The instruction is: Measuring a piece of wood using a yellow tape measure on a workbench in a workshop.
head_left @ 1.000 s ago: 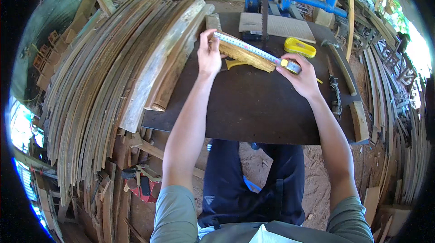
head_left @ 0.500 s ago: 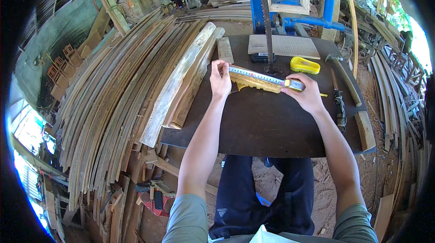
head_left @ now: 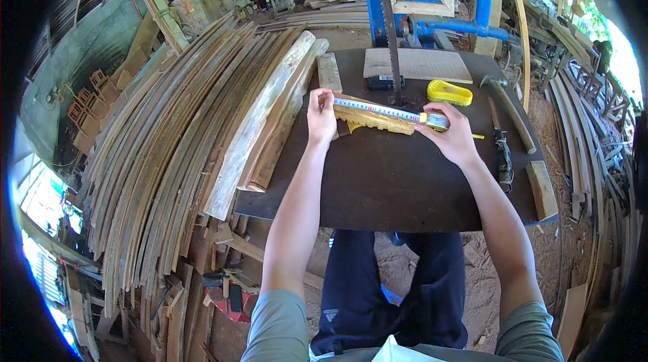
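A measuring tape blade (head_left: 379, 109) lies stretched along a short yellowish piece of wood (head_left: 380, 125) with a jagged edge, over the dark worktable (head_left: 405, 193). My left hand (head_left: 321, 114) is closed at the left end, pinching the tape's tip and the wood. My right hand (head_left: 452, 134) grips the silver-and-yellow tape case (head_left: 435, 121) at the other end, thumb against the wood. An upright saw blade (head_left: 388, 24) stands just behind the piece. A yellow brush (head_left: 449, 92) lies to the right of the blade, and a small black object (head_left: 382, 82) to its left.
Long planks (head_left: 172, 149) are piled along the left. A pale board (head_left: 415, 65) lies at the table's back, below blue machine framework (head_left: 482, 4). A hammer (head_left: 509, 109), a dark-handled tool (head_left: 503, 159) and a wooden block (head_left: 541, 190) lie on the right. More timber fills both sides.
Since one second ago the view has shifted, so the table and hands appear lower in the picture. Both hands keep the tape along the wood, which now looks slightly less tilted.
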A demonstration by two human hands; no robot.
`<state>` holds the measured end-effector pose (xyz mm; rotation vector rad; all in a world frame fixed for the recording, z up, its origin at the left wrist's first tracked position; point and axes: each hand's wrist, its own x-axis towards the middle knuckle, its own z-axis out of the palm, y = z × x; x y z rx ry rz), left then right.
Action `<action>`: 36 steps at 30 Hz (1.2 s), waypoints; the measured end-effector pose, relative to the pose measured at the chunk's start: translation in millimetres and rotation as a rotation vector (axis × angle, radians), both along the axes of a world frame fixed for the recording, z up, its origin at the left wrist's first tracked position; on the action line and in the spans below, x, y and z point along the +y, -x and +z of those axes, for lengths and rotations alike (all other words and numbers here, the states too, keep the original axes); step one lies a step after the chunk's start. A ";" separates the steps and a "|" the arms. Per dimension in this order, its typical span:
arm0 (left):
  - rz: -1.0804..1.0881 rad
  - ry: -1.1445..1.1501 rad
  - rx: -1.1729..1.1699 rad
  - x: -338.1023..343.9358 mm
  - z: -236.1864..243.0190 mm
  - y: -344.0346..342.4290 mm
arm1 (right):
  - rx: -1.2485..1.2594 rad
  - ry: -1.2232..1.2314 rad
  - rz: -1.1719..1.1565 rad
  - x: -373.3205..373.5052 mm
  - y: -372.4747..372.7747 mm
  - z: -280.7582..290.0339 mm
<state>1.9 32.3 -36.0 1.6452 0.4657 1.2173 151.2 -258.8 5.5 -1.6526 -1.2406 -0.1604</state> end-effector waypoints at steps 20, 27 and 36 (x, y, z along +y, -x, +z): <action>-0.027 0.056 0.045 -7.9 13.0 5.0 | 0.011 0.040 -0.009 -0.8 -6.5 0.7; 0.020 0.044 0.023 -1.5 10.7 8.0 | 0.008 0.037 -0.006 4.4 -5.1 -2.4; 0.161 -0.025 0.064 -10.0 13.5 -1.2 | -0.094 0.003 0.049 -2.5 -6.3 0.9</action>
